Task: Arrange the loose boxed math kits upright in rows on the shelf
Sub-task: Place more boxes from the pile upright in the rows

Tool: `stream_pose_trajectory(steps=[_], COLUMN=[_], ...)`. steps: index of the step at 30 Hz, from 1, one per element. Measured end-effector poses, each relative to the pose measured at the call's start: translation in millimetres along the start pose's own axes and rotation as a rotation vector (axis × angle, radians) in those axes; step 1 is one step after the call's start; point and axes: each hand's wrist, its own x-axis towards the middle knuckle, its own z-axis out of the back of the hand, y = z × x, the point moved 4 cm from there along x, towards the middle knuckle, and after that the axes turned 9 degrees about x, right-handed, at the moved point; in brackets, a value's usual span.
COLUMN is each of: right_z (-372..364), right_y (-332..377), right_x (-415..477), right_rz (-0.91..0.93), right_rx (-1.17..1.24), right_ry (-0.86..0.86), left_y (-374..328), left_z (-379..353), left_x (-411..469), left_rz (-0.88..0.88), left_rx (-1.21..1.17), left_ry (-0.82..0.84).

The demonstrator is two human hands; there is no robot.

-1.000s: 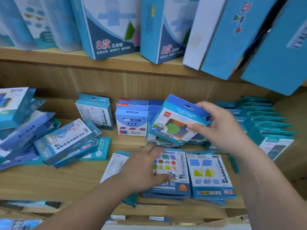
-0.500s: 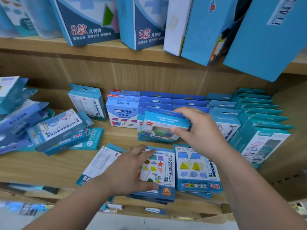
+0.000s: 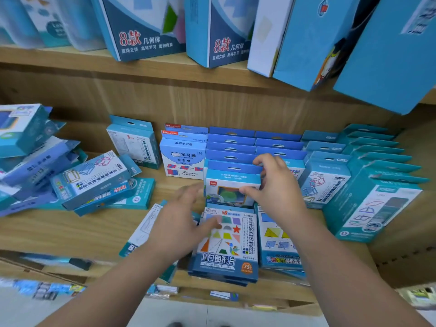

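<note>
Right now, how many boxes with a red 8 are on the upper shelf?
2: left box centre-left on the upper shelf, right box beside it; others may be hidden.

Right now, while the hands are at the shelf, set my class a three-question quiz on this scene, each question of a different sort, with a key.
1. True or false: the right hand pinches the upright front box of a row.
2. Where on the shelf is the toppled pile? A. left end B. right end C. middle
3. Fill in: the star kit near the left hand lies ____ (flat or upright).
Key: 1 true; 2 A; 3 flat.
</note>
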Motion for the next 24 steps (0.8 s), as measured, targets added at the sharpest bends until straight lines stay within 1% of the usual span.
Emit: stream_pose_trajectory(steps=[1, 3, 5, 7, 8, 9, 12, 13, 14, 16, 18, 22, 24], right_z=[0.8, 8.1, 22.4, 36.9, 41.5, 43.4, 36.9, 32.8, 29.3, 25.4, 24.0, 24.4, 25.0], right_y=[-1.2, -6.7, -17.8, -33.3, -41.8, -50.6, -71.9, -76.6, -80.4, -85.5, -89.2, -88.5, -84.8], right_x=[-1.0, -5.9, -14.2, -25.2, -30.8, -36.2, -52.7, -57.4, -61.0, -64.6, -66.2, -68.8, -69.7], right_rz=[-0.008, -0.035, -0.061, -0.086, -0.114, -0.152, -0.258, -0.279, -0.291, -0.317, -0.319, -0.245, -0.206], right_rx=[0.028, 0.116, 0.179, 0.170, 0.140, 0.084, -0.127, -0.133, -0.100, -0.009, 0.029, 0.028, 0.010], right_ry=[0.006, -0.009, -0.075, -0.102, -0.064, 0.011, 0.317, 0.383, 0.414, 0.396, 0.354, 0.328, 0.332], left_y=[0.0, -3.4, -6.9, -10.7, -12.3, -13.4, -17.2, -18.5, -20.1, -22.2, -23.8, -23.2, -19.9], left_z=[2.0, 3.3, 6.6, 11.3, 11.5, 9.9, 0.5, -3.3, -7.7, -17.2, -25.6, -31.2, -34.3], left_x=[5.4, 15.7, 19.1, 14.0, 9.0, 2.9, -18.8, -25.6, -31.1, -38.2, -40.9, -35.5, -30.3], left_rz=[0.041, 0.064, 0.065, 0.050, 0.036, 0.030, 0.047, 0.044, 0.031, -0.010, -0.051, -0.086, -0.107], left_rx=[-0.047, -0.069, -0.034, 0.018, 0.049, 0.083, 0.222, 0.275, 0.326, 0.391, 0.397, 0.391, 0.380], left_ry=[-0.007, 0.002, -0.038, -0.057, -0.020, 0.050, 0.321, 0.389, 0.438, 0.485, 0.494, 0.418, 0.432])
